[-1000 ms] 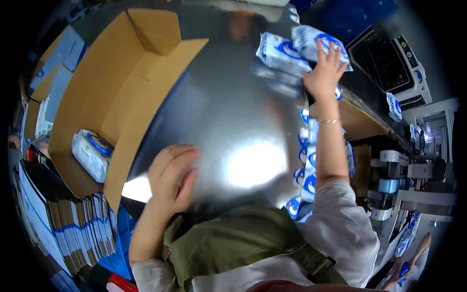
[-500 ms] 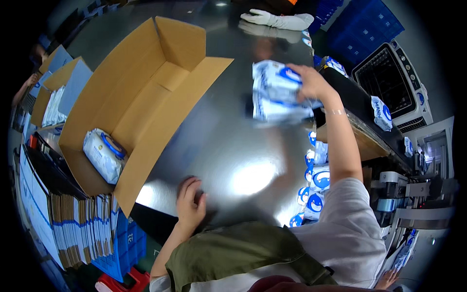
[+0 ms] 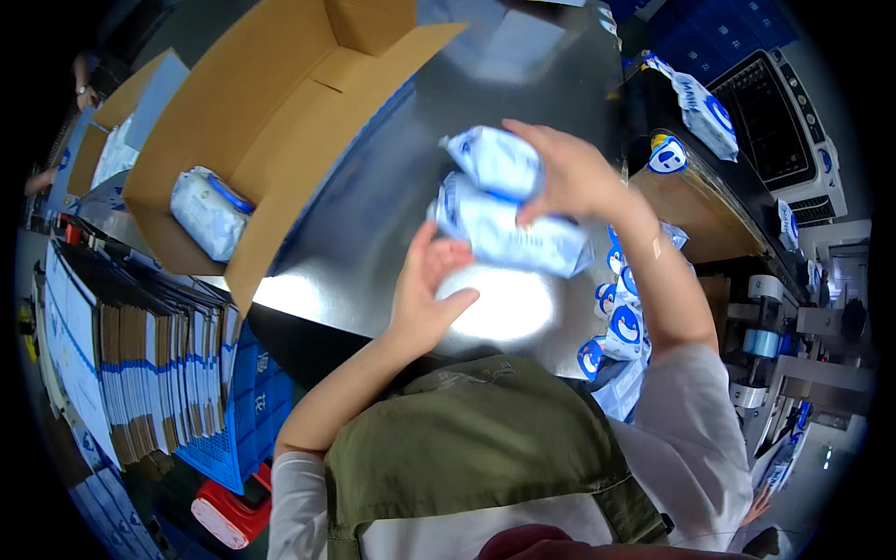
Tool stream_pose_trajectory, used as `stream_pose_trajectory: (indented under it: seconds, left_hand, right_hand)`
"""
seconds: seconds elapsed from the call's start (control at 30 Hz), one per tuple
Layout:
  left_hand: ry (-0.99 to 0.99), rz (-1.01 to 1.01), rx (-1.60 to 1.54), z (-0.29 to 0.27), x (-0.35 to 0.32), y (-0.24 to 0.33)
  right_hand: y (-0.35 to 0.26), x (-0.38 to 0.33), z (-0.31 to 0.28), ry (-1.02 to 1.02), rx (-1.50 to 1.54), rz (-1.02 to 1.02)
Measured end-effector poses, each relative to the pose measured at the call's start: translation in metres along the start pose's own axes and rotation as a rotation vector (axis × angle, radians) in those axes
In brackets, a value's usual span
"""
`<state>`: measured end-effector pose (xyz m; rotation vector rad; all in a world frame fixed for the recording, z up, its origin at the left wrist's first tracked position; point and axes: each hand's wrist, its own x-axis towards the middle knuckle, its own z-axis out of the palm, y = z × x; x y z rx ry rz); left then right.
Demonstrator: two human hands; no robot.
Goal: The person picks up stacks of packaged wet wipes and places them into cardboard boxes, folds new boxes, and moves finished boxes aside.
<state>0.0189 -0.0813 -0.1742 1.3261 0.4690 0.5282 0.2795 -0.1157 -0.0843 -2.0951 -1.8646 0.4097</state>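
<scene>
My right hand (image 3: 579,177) grips a white-and-blue pack of wet wipes (image 3: 495,161) above the metal table. Its thumb reaches between this pack and a second wipes pack (image 3: 509,231) just below; I cannot tell how firmly the second one is held. At the near left end of that lower pack is my left hand (image 3: 429,285), thumb and fingers apart, holding nothing. On the left, a long open cardboard box (image 3: 271,140) has one wipes pack (image 3: 210,213) lying in its near end, blue lid up.
Penguin-printed packs (image 3: 623,322) lie along the table's right edge. More packs (image 3: 705,117) sit on the dark conveyor beside a monitor (image 3: 761,121). Flattened cartons (image 3: 159,373) stand in a blue crate (image 3: 257,401) at left, above a red stool (image 3: 229,513). Another person's hand (image 3: 87,96) shows far left.
My right hand has brought the packs nearer and to the left, and they have tilted apart. My left hand has risen from the table edge toward them. The view has shifted.
</scene>
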Motion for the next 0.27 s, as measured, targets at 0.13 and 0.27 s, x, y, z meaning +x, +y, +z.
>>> stream_pose_trajectory:
  seconds: [0.13, 0.27]
  left_hand:
    - [0.033, 0.591, 1.152, 0.026, 0.028, 0.024]
    - [-0.049, 0.370, 1.459, 0.027, 0.046, 0.022]
  right_hand:
    - [0.058, 0.043, 0.004, -0.345, 0.383, 0.130]
    - [0.016, 0.042, 0.046, -0.221, -0.032, -0.216]
